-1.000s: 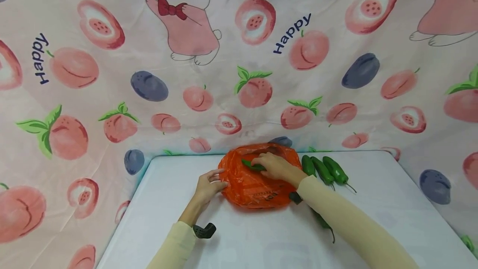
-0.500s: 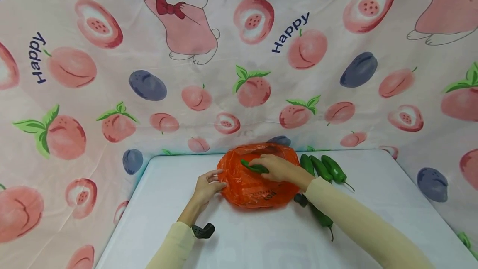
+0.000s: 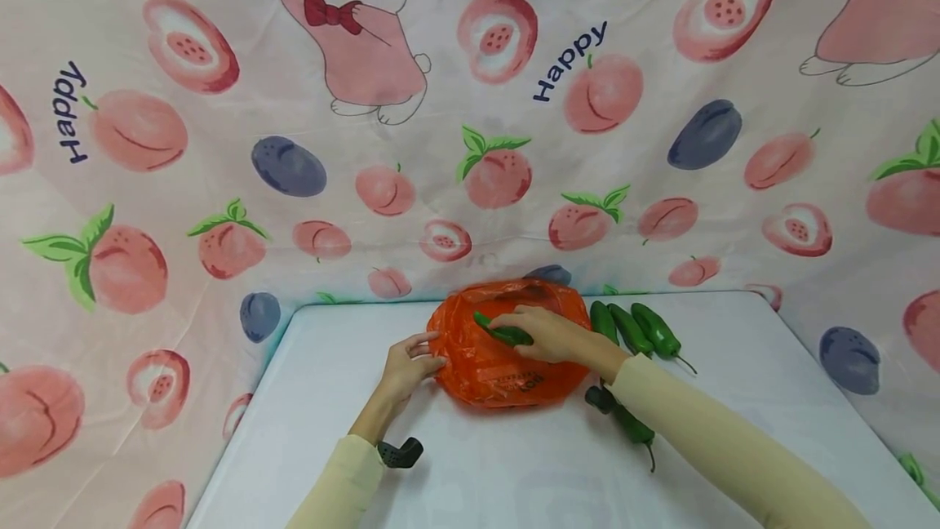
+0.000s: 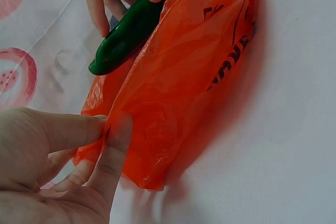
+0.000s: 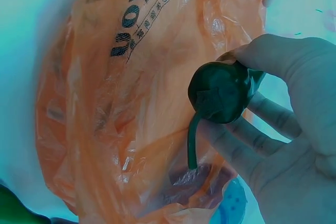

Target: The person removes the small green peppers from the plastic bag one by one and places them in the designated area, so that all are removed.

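An orange plastic bag [image 3: 477,378] with dark lettering lies on the white table. My left hand [image 3: 405,370] pinches the bag's left edge between thumb and fingers, as the left wrist view shows closely. Over the bag's mouth, my right hand [image 3: 551,337] holds a green pepper [image 3: 505,331], thumb on one side and fingers on the other. The pepper's stem end faces the right wrist camera, and its tip [image 4: 100,66] points toward the left hand's side. What lies inside the bag is hidden.
Three green peppers [image 3: 657,331] lie side by side right of the bag. Another pepper [image 3: 631,424] lies nearer, partly hidden by the right sleeve [image 3: 705,431]. A fruit-patterned cloth [image 3: 441,137] hangs behind the table's [image 3: 330,333] far edge.
My right hand has shifted slightly right and nearer with the pepper, and more of the pepper shows. The right forearm has swung right, uncovering more of the nearer pepper. My left hand keeps its place.
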The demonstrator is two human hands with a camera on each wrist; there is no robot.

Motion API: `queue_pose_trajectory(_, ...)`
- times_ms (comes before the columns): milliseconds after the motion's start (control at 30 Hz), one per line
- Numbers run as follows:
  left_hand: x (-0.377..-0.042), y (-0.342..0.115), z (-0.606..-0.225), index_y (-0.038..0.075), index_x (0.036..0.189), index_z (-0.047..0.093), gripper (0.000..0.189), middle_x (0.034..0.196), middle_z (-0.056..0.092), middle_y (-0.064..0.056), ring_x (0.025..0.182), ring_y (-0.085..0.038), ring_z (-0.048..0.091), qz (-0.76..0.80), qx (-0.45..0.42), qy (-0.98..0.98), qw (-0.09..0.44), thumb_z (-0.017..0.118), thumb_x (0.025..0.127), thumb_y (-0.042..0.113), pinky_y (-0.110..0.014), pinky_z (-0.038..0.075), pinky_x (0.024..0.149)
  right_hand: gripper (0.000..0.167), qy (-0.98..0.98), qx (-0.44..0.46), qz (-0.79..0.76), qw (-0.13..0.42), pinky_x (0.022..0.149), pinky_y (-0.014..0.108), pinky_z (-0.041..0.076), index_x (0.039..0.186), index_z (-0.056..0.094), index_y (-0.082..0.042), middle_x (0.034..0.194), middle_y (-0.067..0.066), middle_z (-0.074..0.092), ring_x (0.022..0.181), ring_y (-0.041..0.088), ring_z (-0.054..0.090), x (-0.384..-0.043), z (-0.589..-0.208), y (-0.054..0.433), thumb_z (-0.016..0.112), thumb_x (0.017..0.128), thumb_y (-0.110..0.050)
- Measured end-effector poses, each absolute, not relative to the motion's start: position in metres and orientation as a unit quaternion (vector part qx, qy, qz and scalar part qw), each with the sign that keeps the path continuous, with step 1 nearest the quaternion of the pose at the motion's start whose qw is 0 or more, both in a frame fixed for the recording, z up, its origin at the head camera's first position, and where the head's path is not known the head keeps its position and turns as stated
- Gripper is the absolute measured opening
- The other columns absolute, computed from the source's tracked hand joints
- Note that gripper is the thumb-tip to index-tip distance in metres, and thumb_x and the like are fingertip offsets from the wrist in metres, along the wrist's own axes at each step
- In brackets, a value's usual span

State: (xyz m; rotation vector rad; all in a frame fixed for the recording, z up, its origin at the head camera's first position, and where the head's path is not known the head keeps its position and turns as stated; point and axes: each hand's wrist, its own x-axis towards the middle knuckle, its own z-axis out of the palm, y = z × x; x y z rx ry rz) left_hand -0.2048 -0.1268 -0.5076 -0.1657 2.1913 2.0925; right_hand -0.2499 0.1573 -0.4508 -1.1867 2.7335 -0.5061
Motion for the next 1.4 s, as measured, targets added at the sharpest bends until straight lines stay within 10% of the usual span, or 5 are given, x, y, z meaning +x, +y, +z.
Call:
queue_pose_trajectory(367,-0.205,-0.128,-0.508,-0.003,0.134,0.063,0.048,0.106,0.064,-0.019,0.077,-0.017,0.07,0.689,-0.051,0.721,0.053,0.072,0.088,-0.01,-0.033,0.063,0.074,0.053,0.874,-0.408,-0.259,0.049,0.084,0.043,0.058,0.143,0.059,-0.014,0.134,0.008,0.063,0.104,0.025,0.059,-0.24,-0.445,0.178,0.073,0.093,-0.004)
queue_pose_trajectory(600,-0.204,-0.128,-0.509,-0.003,0.133,0.063,0.047,0.106,0.066,-0.019,0.077,-0.017,0.071,0.689,-0.05,0.722,0.049,0.072,0.088,-0.011,-0.033,0.063,0.073,0.054,0.871,-0.398,-0.287,0.028,0.101,0.053,0.052,0.144,0.058,-0.011,0.141,0.01,0.06,0.126,0.032,0.058,-0.23,-0.437,0.197,0.076,0.092,-0.006)
queue_pose_trajectory(1233,-0.205,-0.127,-0.511,-0.002,0.135,0.062,0.048,0.108,0.063,-0.019,0.076,-0.017,0.07,0.693,-0.049,0.717,0.052,0.073,0.088,-0.009,-0.036,0.063,0.074,0.056,0.871,-0.378,-0.312,-0.015,0.061,0.026,0.048,0.143,0.06,-0.013,0.13,0.004,0.063,0.07,0.019,0.052,-0.202,-0.429,0.247,0.079,0.091,-0.009)
queue_pose_trajectory(1400,-0.205,-0.127,-0.512,-0.002,0.135,0.062,0.049,0.108,0.062,-0.018,0.076,-0.017,0.07,0.694,-0.051,0.716,0.055,0.073,0.088,-0.009,-0.037,0.063,0.075,0.055,0.868,-0.381,-0.318,-0.031,0.063,0.029,0.053,0.141,0.061,-0.012,0.124,0.001,0.064,0.081,0.019,0.055,-0.194,-0.43,0.258,0.079,0.09,-0.008)
